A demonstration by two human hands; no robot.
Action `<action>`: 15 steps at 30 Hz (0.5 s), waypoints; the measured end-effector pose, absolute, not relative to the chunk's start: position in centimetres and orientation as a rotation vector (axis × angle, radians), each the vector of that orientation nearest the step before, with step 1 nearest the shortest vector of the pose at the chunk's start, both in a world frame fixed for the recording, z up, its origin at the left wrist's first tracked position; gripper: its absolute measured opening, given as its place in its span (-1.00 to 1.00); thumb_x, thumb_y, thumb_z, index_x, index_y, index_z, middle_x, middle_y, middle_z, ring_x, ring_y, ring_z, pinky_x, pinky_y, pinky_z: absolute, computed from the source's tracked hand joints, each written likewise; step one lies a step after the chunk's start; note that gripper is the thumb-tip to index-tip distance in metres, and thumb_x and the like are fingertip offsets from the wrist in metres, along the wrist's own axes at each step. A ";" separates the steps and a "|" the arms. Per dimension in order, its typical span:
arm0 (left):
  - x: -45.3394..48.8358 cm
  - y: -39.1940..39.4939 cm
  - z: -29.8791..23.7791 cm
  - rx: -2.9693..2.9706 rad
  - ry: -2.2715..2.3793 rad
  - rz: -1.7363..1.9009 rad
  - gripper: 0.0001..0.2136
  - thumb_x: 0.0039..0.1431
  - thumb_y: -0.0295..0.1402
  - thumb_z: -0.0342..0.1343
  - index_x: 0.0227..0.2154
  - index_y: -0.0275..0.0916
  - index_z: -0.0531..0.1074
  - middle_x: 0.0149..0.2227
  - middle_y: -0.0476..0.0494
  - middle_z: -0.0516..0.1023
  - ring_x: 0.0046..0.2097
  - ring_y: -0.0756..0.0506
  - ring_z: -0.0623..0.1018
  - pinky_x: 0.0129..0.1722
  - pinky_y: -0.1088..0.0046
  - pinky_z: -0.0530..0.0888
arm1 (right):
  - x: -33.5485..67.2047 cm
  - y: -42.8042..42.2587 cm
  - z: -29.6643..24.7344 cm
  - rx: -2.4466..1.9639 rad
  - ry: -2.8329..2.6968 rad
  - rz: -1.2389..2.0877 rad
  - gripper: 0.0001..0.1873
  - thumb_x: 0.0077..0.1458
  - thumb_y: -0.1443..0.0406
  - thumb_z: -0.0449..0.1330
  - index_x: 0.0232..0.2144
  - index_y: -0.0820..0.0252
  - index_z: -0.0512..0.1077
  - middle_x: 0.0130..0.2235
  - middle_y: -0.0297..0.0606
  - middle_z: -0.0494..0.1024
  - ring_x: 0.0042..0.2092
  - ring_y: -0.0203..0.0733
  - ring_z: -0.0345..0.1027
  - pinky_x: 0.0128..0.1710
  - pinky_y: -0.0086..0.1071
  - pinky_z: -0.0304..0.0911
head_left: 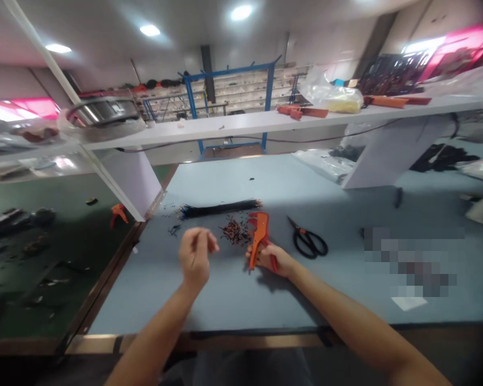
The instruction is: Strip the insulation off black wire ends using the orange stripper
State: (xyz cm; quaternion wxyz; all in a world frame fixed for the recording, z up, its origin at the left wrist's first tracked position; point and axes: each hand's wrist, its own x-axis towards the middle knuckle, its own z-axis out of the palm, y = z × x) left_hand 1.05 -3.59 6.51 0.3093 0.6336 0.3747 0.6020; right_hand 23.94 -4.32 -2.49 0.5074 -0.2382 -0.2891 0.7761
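Observation:
My right hand [274, 258] is wrapped round the handles of an orange and red wire stripper [260, 231], its jaws pointing up and away from me. To the left, my left hand [196, 252] is raised over the table with its fingers curled and pressed together; whatever they pinch, if anything, is hidden. Between and beyond the hands lies a heap of small orange and dark bits [235, 231]. Behind it stretches a bundle of black wires [221, 208] with pale ends. Black-handled scissors [309, 240] lie to the right of the wire stripper, blades pointing away.
A white shelf [233, 127] spans the back, carrying a metal bowl [104, 111], orange tools [301, 111] and plastic bags. Its uprights stand on the blue-grey tabletop [225, 311]. Another orange tool [118, 213] lies on the green table at left. A white paper piece [409, 303] is at right.

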 end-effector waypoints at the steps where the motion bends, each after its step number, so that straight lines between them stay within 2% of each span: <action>1: 1.6 -2.2 5.4 1.659 1.025 1.495 -0.75 0.25 -0.22 -0.05 -0.20 -0.30 0.39 -0.28 -0.14 0.50 -0.33 -0.01 0.51 -0.38 0.46 0.48 | 23.8 -4.4 -2.4 -0.588 -0.690 1.866 -0.67 -0.17 0.43 0.12 -0.24 0.17 0.35 -0.24 -0.22 0.50 -0.12 -0.03 0.41 -0.13 -0.11 0.26; 3: 2.4 0.1 2.8 1.627 1.101 1.305 -0.74 0.24 -0.21 -0.08 -0.28 -0.29 0.40 -0.45 -0.08 0.49 -0.51 0.04 0.46 -0.54 0.55 0.40 | 23.6 -4.7 -2.1 -0.599 -0.645 1.862 -0.71 -0.19 0.43 0.11 -0.30 0.18 0.34 -0.25 -0.23 0.49 -0.13 -0.04 0.40 -0.12 -0.10 0.26; 6: 2.5 2.2 -0.8 1.609 1.148 1.192 -0.78 0.15 -0.25 0.01 -0.30 -0.30 0.44 -0.49 -0.06 0.48 -0.55 0.03 0.44 -0.50 0.51 0.42 | 23.4 -5.2 -1.8 -0.654 -0.630 1.931 -0.64 -0.22 0.45 0.09 -0.26 0.18 0.33 -0.30 -0.25 0.48 -0.24 -0.12 0.40 -0.18 -0.15 0.28; 9: 1.8 2.5 -2.5 1.636 1.160 1.154 -0.81 0.11 -0.29 0.05 -0.28 -0.25 0.50 -0.40 -0.08 0.53 -0.42 -0.01 0.49 -0.34 0.44 0.44 | 23.4 -5.8 -1.5 -0.648 -0.713 2.041 -0.53 -0.23 0.45 0.10 -0.15 0.22 0.29 -0.33 -0.23 0.47 -0.31 -0.15 0.39 -0.20 -0.14 0.28; 12: 1.2 2.3 -2.4 1.951 1.171 1.153 -0.81 0.17 -0.32 0.02 -0.26 -0.18 0.53 -0.28 -0.12 0.53 -0.25 -0.05 0.49 -0.21 0.39 0.41 | 23.4 -6.3 -1.3 -0.699 -0.780 2.101 -0.45 -0.18 0.43 0.13 -0.04 0.26 0.23 -0.35 -0.20 0.50 -0.34 -0.16 0.40 -0.21 -0.16 0.28; 15: 1.1 2.2 -2.1 2.307 1.177 1.125 -0.80 0.19 -0.33 0.01 -0.25 -0.17 0.54 -0.30 -0.13 0.55 -0.23 -0.08 0.47 -0.19 0.34 0.37 | 23.3 -6.3 -1.2 -0.746 -0.768 2.088 -0.40 -0.16 0.40 0.14 0.02 0.25 0.19 -0.35 -0.19 0.51 -0.34 -0.15 0.41 -0.24 -0.18 0.28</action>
